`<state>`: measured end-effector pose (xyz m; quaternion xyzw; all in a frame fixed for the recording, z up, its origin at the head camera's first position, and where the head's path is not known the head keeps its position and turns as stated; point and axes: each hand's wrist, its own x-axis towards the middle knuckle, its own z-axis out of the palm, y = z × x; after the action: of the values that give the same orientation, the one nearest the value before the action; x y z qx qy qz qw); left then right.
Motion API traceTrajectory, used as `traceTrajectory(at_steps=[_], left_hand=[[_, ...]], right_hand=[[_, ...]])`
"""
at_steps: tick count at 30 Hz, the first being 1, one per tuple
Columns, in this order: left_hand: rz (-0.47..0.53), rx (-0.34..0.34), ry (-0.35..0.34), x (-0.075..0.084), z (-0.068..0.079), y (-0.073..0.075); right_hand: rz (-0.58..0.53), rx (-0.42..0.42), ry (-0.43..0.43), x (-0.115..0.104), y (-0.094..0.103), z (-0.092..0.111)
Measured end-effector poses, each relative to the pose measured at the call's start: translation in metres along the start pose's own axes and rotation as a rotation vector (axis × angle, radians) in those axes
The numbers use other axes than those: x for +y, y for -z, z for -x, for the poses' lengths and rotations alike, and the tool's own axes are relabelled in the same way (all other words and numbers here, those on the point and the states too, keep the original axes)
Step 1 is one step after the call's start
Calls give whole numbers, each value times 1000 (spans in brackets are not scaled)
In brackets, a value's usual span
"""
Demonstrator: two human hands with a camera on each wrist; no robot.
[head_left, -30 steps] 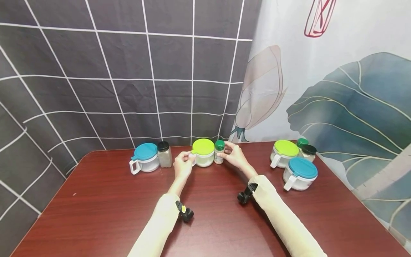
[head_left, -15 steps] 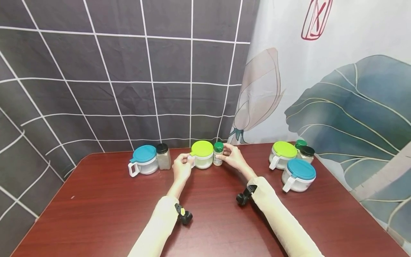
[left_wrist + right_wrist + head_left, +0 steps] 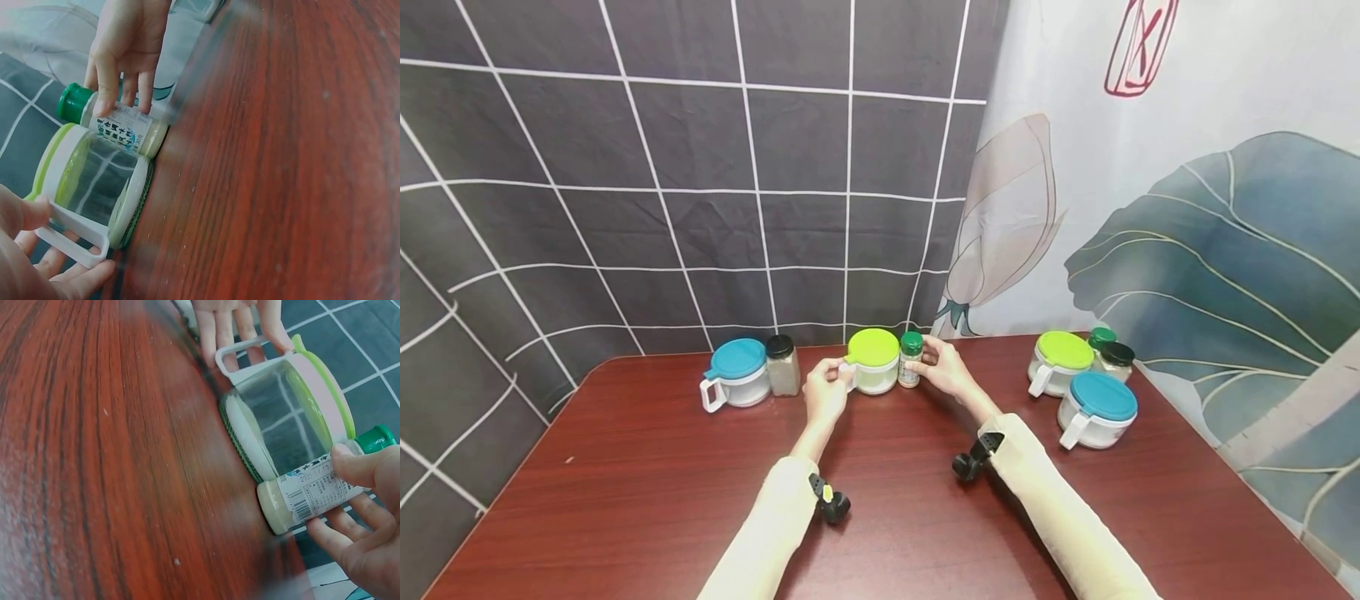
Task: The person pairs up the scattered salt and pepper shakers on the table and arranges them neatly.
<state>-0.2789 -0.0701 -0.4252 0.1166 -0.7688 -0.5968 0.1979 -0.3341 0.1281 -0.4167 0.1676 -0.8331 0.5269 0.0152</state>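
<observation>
At the table's back edge my left hand (image 3: 825,393) holds the white handle (image 3: 74,236) of a clear seasoning jar (image 3: 876,380) with a lime-green lid. Its thumb lies near the lid and the other fingers reach behind the handle. Right beside the jar stands a small seasoning bottle (image 3: 910,367) with a green cap and a printed label (image 3: 319,487). My right hand (image 3: 952,372) grips this bottle from the right, thumb on the label and fingers on the far side. Pale powder shows at the bottle's bottom. Jar and bottle both stand upright, side by side.
To the left stand a blue-lidded jar (image 3: 737,379) and a black-capped shaker (image 3: 783,371). At the right is a cluster: a lime-lidded jar (image 3: 1063,358), a blue-lidded jar (image 3: 1101,408), a black-capped shaker (image 3: 1116,358) and a green-capped bottle (image 3: 1102,336). A tiled-pattern curtain (image 3: 805,225) hangs behind the table (image 3: 895,517).
The head view has shifted slightly. Both hands stay on the lime-lidded jar's handle and the green-capped bottle, and the containers keep their places.
</observation>
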Motion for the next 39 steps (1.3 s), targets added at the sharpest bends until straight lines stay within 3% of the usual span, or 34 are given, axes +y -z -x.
traceTrajectory(at_steps=[3,14,21,28,39], left_hand=[[-24,16,-16,1,3,1],[-50,12,-90,-2,16,6],[-30,-7,-73,-2,17,8],[43,-12,-43,6,23,11],[84,-51,-1,18,33,14]], right_hand=[[-16,11,1,8,-1,-4],[-25,41,16,6,-5,-4],[-20,45,20,4,-4,-1],[-25,93,44,-3,1,5],[0,99,72,-10,7,14]])
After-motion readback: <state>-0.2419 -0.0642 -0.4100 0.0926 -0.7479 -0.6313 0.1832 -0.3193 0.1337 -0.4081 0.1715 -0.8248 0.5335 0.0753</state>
